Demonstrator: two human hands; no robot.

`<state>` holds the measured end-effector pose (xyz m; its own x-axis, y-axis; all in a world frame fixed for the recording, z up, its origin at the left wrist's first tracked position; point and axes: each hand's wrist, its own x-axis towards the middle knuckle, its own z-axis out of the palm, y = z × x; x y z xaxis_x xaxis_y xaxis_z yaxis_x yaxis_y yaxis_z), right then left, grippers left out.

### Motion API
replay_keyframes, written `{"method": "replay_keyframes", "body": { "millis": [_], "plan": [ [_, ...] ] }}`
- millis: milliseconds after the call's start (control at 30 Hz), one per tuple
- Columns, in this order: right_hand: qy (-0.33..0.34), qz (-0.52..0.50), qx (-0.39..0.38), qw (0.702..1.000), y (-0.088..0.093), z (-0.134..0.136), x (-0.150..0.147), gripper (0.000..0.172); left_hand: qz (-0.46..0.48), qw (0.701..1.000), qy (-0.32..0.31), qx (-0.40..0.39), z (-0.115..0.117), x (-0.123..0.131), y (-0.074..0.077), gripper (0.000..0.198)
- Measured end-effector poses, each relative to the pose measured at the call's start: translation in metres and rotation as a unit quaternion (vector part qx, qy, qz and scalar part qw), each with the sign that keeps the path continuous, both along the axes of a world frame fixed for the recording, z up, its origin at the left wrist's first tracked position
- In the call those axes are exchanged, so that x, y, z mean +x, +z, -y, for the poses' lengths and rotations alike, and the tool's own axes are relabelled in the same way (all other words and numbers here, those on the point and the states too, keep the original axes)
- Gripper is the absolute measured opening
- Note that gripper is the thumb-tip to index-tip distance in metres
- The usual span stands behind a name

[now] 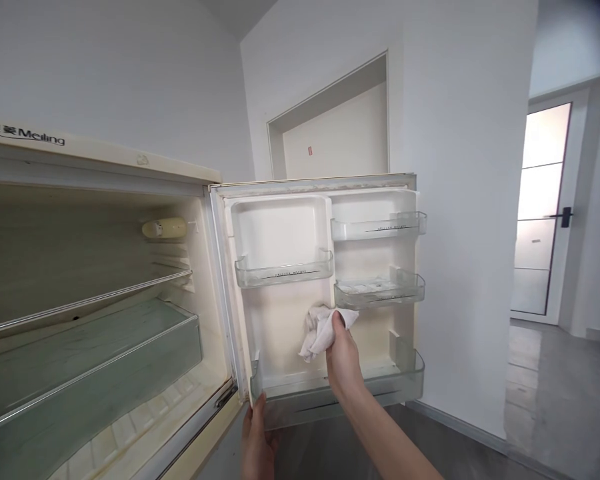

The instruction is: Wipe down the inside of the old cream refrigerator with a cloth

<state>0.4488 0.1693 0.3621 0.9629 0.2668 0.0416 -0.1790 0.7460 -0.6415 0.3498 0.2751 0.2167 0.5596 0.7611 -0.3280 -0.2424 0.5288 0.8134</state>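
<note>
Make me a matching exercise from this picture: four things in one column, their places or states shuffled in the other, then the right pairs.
Things
1. White cloth
2. Left hand
3. Greenish drawer
4. Door handle

Places or states
A. Black, on the door at far right
B. Held in the right hand
C. Inside the refrigerator, below a shelf
D. At the left end of the bottom door bin

Pairs: 1-B, 2-D, 3-C, 4-A

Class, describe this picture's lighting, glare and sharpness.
Head view: white-framed glass door glows brightest; glossy grey floor carries pale glare; cream refrigerator interior lies dim; crumpled white cloth looks fairly sharp; the picture's upper-right corner darkens.
</note>
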Motion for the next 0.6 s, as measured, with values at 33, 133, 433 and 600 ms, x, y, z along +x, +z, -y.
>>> {"method": "replay_keyframes", "body": {
  "millis": [33, 133, 433, 600],
  "plan": [
    [0.012, -0.004, 0.003, 1.0, 0.002, 0.006, -0.006, 0.034, 0.0, 1.0, 0.0, -0.002, 0.0, 0.0, 0.001, 0.062],
    [0.044, -0.002, 0.028, 0.999, 0.004, 0.022, -0.023, 0.032, 0.013, 1.0, -0.007, -0.005, 0.002, -0.002, 0.004, 0.061],
    [-0.022, -0.032, 0.084, 0.996, -0.008, 0.02, -0.01, 0.032, 0.002, 1.0, 0.01, -0.013, 0.003, -0.002, 0.002, 0.066],
    [0.008, 0.003, 0.097, 0.995, 0.008, 0.003, -0.004, 0.034, 0.021, 1.0, 0.018, 0.013, 0.006, -0.004, 0.002, 0.062]
  ]
}}
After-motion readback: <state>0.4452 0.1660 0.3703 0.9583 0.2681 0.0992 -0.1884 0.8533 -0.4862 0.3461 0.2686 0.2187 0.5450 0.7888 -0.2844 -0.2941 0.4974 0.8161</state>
